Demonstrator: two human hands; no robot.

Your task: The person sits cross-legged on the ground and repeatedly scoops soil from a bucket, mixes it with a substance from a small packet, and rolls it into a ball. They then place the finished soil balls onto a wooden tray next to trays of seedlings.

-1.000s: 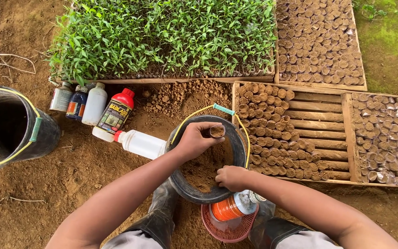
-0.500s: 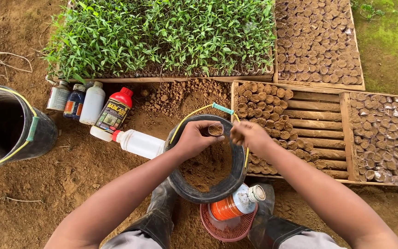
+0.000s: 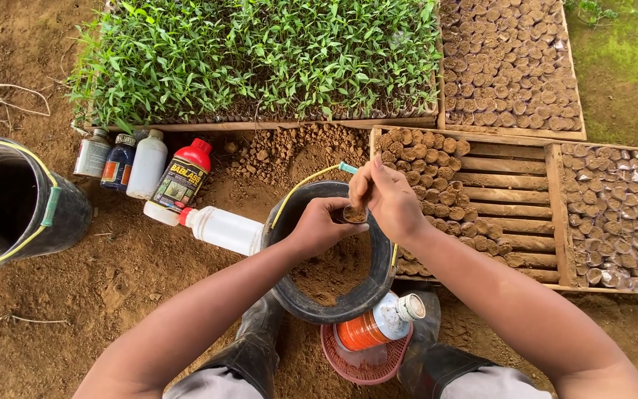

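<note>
My left hand [image 3: 317, 227] grips a small soil-filled seedling pot [image 3: 353, 215] over a black bucket [image 3: 328, 299] partly filled with brown soil. My right hand [image 3: 385, 196] hovers just above and right of the pot, fingers pinched downward at its top; whether it holds soil I cannot tell. A yellow bucket handle with a teal grip [image 3: 348, 168] arcs behind the hands.
A wooden crate [image 3: 515, 193] partly packed with filled pots lies right. A tray of green seedlings [image 3: 260, 59] is behind. Several bottles [image 3: 179, 177] stand left, a white one [image 3: 223, 229] lies flat. Another black bucket [image 3: 16, 203] is far left. An orange bottle rests in a red basket [image 3: 367, 351].
My right hand rose from the soil at the bucket's near rim to the pot in my left hand and now pinches at its top. My left hand stayed put.
</note>
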